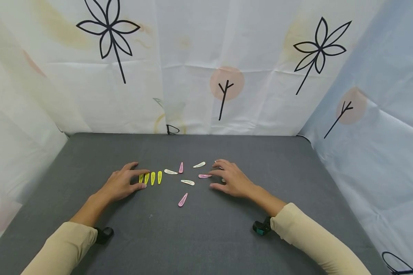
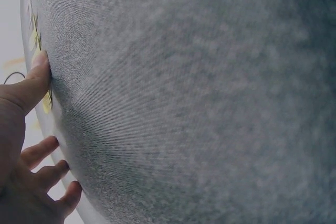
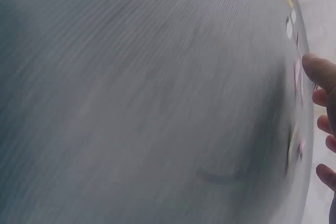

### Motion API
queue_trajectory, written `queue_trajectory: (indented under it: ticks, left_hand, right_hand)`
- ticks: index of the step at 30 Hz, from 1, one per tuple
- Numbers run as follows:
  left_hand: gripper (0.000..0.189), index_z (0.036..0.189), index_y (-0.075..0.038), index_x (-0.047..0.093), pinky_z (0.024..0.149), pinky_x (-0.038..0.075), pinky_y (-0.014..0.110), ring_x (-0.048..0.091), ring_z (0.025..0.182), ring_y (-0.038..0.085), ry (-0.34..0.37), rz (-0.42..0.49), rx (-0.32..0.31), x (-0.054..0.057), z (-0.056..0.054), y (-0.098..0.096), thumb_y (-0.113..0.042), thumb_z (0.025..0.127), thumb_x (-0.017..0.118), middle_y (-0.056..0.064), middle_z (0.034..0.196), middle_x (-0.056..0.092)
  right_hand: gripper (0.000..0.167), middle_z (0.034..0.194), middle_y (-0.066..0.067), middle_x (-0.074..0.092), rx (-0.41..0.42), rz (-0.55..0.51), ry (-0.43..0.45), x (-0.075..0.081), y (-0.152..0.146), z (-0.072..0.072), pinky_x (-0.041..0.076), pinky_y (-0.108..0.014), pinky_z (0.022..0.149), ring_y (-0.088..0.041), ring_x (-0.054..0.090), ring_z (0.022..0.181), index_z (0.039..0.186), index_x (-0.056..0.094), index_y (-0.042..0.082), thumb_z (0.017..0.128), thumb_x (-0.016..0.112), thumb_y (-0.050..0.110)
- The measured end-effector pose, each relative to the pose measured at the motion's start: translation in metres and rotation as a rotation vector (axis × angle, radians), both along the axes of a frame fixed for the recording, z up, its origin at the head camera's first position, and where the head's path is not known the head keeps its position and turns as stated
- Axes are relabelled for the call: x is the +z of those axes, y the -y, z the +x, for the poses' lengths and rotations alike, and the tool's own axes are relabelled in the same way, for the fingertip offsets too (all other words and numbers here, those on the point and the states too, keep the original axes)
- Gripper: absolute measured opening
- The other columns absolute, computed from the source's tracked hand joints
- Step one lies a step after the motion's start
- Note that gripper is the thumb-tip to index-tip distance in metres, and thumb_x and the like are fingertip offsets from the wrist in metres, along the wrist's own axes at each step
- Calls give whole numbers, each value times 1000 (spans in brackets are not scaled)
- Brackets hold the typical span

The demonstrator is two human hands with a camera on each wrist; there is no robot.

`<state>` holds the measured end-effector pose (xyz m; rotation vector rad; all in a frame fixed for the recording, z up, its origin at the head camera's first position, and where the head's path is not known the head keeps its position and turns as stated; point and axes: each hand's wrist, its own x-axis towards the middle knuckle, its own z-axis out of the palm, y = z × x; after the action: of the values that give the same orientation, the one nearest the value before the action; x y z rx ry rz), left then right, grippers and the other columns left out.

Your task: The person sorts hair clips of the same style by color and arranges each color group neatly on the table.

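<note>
Several yellow hair clips [image 1: 153,178] stand side by side in a row on the grey table. At the row's left end is my left hand [image 1: 121,184], index finger at the clips' upper ends and thumb near their lower ends. The left wrist view shows the thumb [image 2: 39,72] right beside a yellow clip [image 2: 47,101]. My right hand [image 1: 234,181] reaches over the right side of the group, fingers spread and slightly bent, with nothing gripped. Its fingertips are close to a pink hair clip [image 1: 204,176]; a pale clip [image 1: 223,180] lies partly hidden beneath it.
Between the hands lie loose white clips [image 1: 187,182] and pink clips [image 1: 182,199], pointing different ways. The grey tabletop [image 1: 179,244] extends toward me. White printed curtains [image 1: 192,46] enclose the back and sides. Dark wrist straps [image 1: 262,226] sit at both cuffs.
</note>
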<state>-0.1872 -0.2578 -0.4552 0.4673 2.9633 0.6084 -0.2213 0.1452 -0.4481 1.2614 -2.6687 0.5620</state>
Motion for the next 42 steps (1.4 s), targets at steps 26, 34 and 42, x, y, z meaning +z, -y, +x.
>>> queue_trajectory:
  ticks: [26, 34, 42]
  left_hand:
    - [50, 135, -14, 63, 96, 28, 76, 35, 134, 54, -12, 5, -1, -1, 1, -2, -30, 90, 75, 33, 148, 36]
    - [52, 136, -14, 63, 94, 31, 75, 37, 133, 56, 40, -7, -3, 5, -2, -3, -32, 89, 75, 33, 149, 35]
    - [52, 133, -11, 65, 93, 33, 75, 38, 130, 58, 98, 2, -7, 15, -7, -5, -35, 87, 77, 34, 146, 37]
  right_hand:
    - [26, 122, -14, 63, -153, -97, 66, -17, -63, 20, 34, -70, 99, -37, 46, 131, 104, 76, 9, 83, 81, 25]
    - [30, 122, -15, 62, -112, -145, 76, -17, -61, 20, 39, -61, 97, -37, 49, 127, 109, 75, 7, 83, 82, 22]
    - [51, 129, -14, 58, -163, -125, 102, -17, -58, 11, 39, -56, 98, -32, 50, 124, 126, 68, 6, 83, 82, 32]
